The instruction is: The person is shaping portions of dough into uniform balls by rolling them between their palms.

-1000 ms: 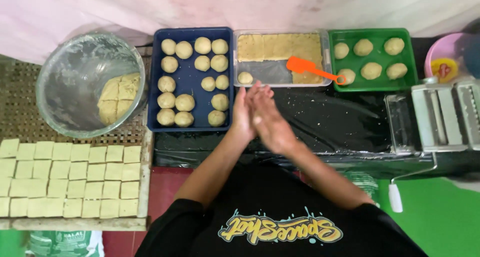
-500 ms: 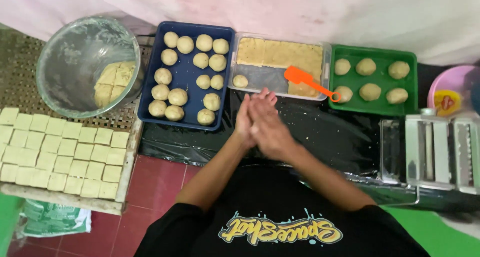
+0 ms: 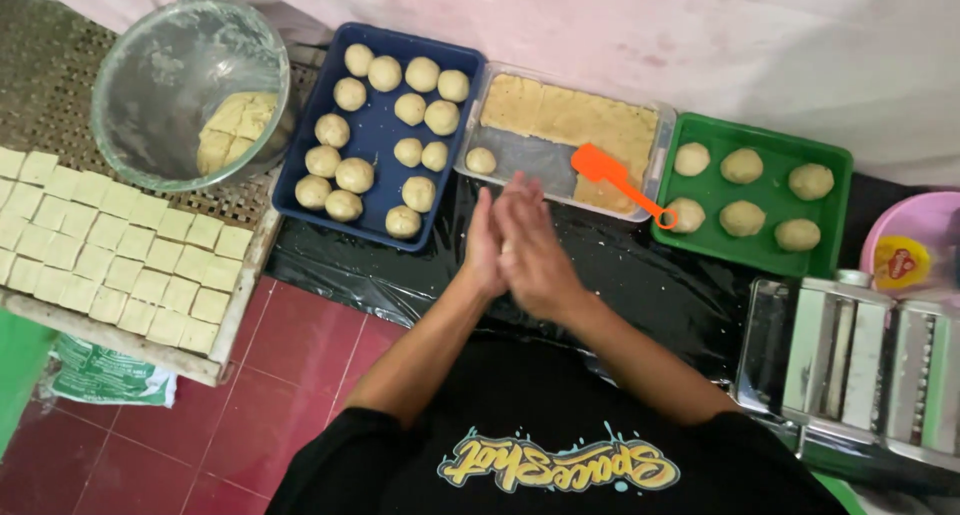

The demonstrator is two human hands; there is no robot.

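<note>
My left hand (image 3: 485,243) and right hand (image 3: 532,250) are pressed palm to palm over the black plastic sheet (image 3: 640,285), fingers straight and close together, closed on what I judge to be a piece of dough; the dough itself is hidden between the palms, so I cannot tell its shape. Just beyond my fingertips lies the clear tray (image 3: 520,160), holding a slab of filling along its far side, one ball at its left end and an orange spatula (image 3: 612,178). To the far left of it, the blue tray (image 3: 375,135) holds rows of rolled balls; to the right, the green tray (image 3: 765,250) holds six more. Further left stand a glass bowl (image 3: 160,75) with dough pieces and a board of cut squares (image 3: 110,250); a metal roller machine (image 3: 870,360) sits near right. To roll well, I judge light, even pressure and small circling palms matter, keeping the ball centred.
</note>
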